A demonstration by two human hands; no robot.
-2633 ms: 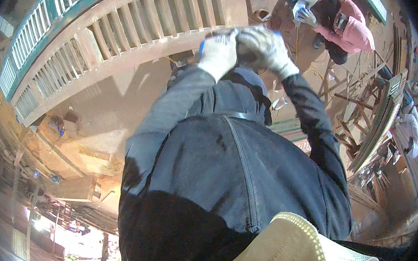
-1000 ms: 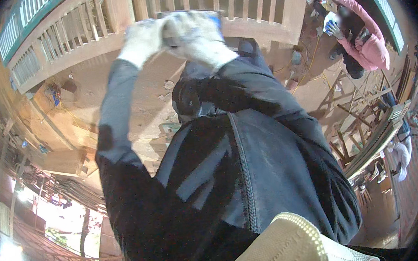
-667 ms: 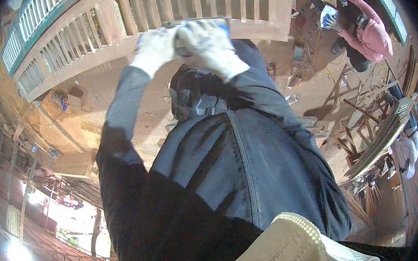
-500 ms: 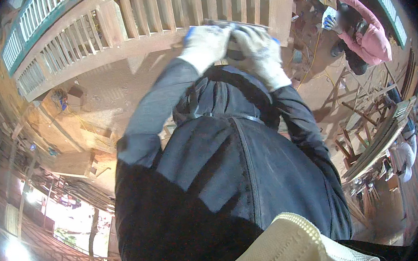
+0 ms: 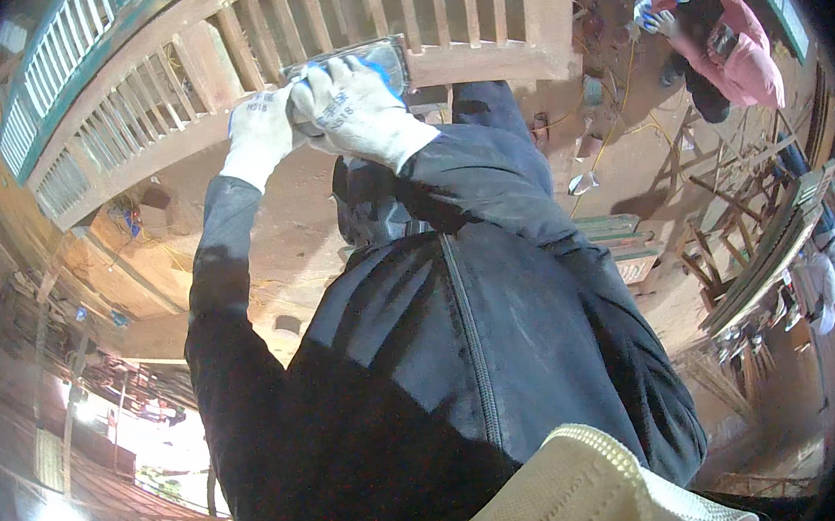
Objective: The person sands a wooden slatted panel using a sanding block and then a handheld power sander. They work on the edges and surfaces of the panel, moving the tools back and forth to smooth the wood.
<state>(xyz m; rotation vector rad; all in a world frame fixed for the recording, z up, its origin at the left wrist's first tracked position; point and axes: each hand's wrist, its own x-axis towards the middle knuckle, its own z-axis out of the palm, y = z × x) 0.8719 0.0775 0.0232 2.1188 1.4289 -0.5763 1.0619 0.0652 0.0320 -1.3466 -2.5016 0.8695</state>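
Both my hands wear white gloves with blue palms and are closed around a dark, flat, rectangular tool that looks like a hand-held sander. It rests against the lower rail of a long slatted wooden frame. My left hand grips the tool's left end, fingers curled. My right hand lies over its top, fingers bent, my right forearm crossing in front of my chest. Much of the tool's body is hidden under the gloves.
A green-edged slatted panel stands behind the frame at far left. At right, a person in pink sleeves holds something in gloved hands. A yellow cord crosses the dusty floor. Wooden frames are piled at right.
My hands and the tool have moved left along the rail. My right arm now reaches across my body. The person at right has brought both hands together.
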